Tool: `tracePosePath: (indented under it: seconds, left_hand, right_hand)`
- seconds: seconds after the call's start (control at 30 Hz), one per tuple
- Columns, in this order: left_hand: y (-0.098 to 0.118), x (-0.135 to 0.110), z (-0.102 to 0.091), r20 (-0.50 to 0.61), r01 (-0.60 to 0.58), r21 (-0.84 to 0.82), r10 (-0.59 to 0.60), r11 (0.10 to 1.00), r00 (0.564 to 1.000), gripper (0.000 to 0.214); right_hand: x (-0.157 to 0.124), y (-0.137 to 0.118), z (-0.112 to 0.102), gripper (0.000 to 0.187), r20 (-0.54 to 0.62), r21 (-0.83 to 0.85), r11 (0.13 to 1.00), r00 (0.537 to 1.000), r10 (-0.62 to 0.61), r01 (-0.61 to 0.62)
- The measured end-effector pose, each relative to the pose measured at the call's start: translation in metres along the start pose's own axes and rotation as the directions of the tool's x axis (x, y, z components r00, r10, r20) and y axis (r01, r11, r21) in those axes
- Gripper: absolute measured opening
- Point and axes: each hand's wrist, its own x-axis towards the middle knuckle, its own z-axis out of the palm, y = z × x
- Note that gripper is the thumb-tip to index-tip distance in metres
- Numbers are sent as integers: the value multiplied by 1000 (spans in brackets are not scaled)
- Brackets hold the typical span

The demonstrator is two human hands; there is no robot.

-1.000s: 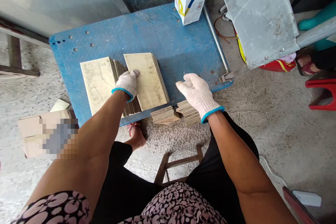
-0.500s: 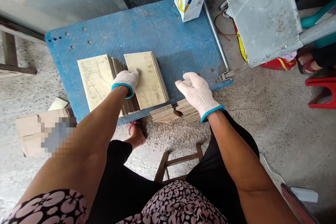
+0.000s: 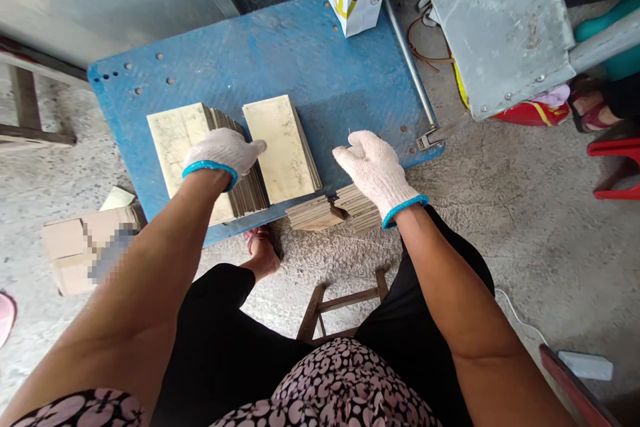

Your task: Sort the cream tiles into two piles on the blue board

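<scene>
the left hand point(image 3: 223, 155) had slid off the right stack point(image 3: 284, 147) onto the left stack point(image 3: 200, 163), fingers flat, gripping nothing. the right hand point(image 3: 373, 167) stayed loosely curled, empty, above the floor tiles point(image 3: 330, 210).

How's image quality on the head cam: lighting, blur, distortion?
Head view: soft even daylight, faint shadows, no glare. Left hand and right hand sharp, no motion blur, tile stacks crisp. Wide-angle bending at the edges; blue board looks skewed. One pixelated patch on the cardboard box.
</scene>
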Motion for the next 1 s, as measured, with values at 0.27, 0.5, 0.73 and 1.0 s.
tracePosePath:
  seconds: [0.27, 0.5, 0.73, 1.0]
  left_hand:
    - [19, -37, 42, -52, 72, -160, -81, 985, 995, 104]
    - [42, -33, 71, -54, 120, -185, -132, 975, 990, 120]
    - [54, -29, 59, 15, 198, -127, -198, 972, 980, 123]
    - [45, 1, 70, 37, 126, -231, -121, 965, 992, 115]
  right_hand:
    - [-1, -1, -2, 41, -17, -29, 999, 999, -38, 37]
    - [-2, -4, -5, 40, -8, -13, 999, 999, -35, 35]
    - [-3, -7, -6, 41, 8, 1, 1000, 1000, -17, 17]
    - [-1, -3, -3, 41, 3, 26, 999, 999, -35, 35]
